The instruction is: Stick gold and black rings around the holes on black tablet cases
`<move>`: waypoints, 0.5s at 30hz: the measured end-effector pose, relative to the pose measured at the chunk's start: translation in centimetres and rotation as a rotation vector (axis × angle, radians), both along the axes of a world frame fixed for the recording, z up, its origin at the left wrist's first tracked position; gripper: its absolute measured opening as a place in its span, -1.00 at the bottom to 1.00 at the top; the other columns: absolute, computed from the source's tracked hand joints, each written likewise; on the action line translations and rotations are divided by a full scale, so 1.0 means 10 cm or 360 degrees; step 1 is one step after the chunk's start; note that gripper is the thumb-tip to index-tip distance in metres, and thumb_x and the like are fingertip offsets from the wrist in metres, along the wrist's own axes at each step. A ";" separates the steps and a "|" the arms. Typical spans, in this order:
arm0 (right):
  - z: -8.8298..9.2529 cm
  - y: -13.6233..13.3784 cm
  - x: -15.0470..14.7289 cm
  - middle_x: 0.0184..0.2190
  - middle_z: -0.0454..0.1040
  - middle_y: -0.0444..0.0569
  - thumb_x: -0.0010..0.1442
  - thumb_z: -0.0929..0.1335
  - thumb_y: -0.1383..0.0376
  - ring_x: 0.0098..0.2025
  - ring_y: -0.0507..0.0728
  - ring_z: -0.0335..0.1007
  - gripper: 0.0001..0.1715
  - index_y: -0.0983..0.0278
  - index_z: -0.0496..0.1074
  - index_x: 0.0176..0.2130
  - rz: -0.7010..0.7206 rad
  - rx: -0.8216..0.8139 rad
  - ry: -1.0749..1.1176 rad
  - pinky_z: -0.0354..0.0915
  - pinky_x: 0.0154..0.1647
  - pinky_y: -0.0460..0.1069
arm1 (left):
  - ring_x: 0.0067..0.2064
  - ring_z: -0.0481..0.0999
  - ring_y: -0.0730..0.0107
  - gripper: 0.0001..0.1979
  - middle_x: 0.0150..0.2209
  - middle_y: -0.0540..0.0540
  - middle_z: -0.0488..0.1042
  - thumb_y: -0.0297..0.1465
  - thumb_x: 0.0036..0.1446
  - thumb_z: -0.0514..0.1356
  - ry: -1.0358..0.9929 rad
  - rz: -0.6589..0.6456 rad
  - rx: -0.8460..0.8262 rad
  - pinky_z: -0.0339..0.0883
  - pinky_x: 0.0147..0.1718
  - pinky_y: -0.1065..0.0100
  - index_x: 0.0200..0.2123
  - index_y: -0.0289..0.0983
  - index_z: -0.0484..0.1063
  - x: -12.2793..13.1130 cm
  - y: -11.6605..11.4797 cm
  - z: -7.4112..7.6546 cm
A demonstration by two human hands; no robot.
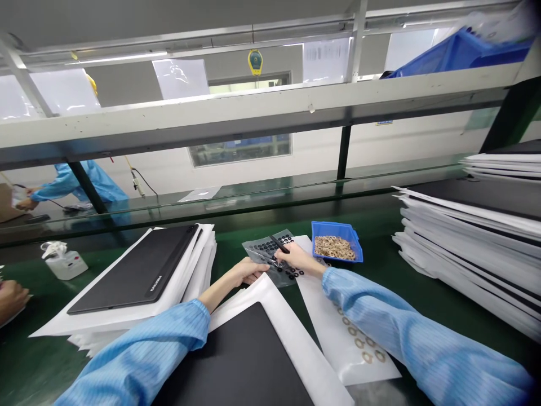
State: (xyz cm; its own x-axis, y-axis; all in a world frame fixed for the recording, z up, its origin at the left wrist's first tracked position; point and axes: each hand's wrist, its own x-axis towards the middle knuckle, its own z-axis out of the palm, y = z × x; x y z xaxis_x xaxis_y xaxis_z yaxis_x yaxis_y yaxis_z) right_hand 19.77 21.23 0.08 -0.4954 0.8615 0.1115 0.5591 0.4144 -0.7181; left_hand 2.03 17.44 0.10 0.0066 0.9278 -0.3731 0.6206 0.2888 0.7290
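My left hand (pixel 248 270) rests with curled fingers on the near edge of a clear sheet of small black rings (pixel 270 254) and holds it down. My right hand (pixel 296 258) is closed around black tweezers (pixel 279 245) whose tips point at the rings on that sheet. Under my right forearm lies a white backing sheet (pixel 350 338) carrying several tan rings. A black panel (pixel 240 361) on white foam lies in front of me, below my left arm.
A small blue tray (pixel 337 230) of tan rings stands just right of my hands. Black panels on white foam are stacked at the left (pixel 139 270) and at the right (pixel 473 225). Another person in blue (pixel 80 183) works at far left; a hand (pixel 10 299) shows at the left edge.
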 end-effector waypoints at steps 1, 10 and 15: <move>0.09 -0.05 0.02 -0.27 0.45 -0.06 0.27 0.30 0.21 -0.35 0.04 0.41 -0.74 0.37 0.40 -0.16 0.0012 -0.0029 0.0034 0.38 -0.37 -0.02 | -0.20 0.48 0.31 -0.72 -0.11 -0.13 0.42 -0.29 0.25 0.14 0.0080 -0.0017 0.0015 0.43 -0.25 0.22 -0.05 -0.33 0.35 -0.01 -0.02 0.05; 0.44 -1.51 0.43 -0.61 0.28 -0.19 0.05 0.35 0.29 -0.57 -0.07 0.09 -0.84 0.35 0.46 -0.47 0.0309 -0.0563 0.0209 0.01 -0.57 -0.13 | -0.22 0.46 0.21 -0.75 -0.30 -0.08 0.44 -0.20 0.17 0.13 0.0648 -0.0278 0.0707 0.29 -0.22 0.26 -0.22 -0.27 0.29 -0.13 -0.67 0.51; 0.21 -2.15 0.48 -0.61 0.23 -0.20 0.07 0.30 0.31 -0.54 -0.04 0.10 -0.84 0.33 0.37 -0.50 0.0238 -0.0816 0.0174 0.07 -0.52 -0.13 | -0.04 0.32 0.09 -0.70 -0.13 -0.15 0.35 -0.16 0.10 0.09 0.0586 -0.0574 0.0910 0.18 -0.01 0.15 -0.21 -0.26 0.27 -0.01 -1.11 0.37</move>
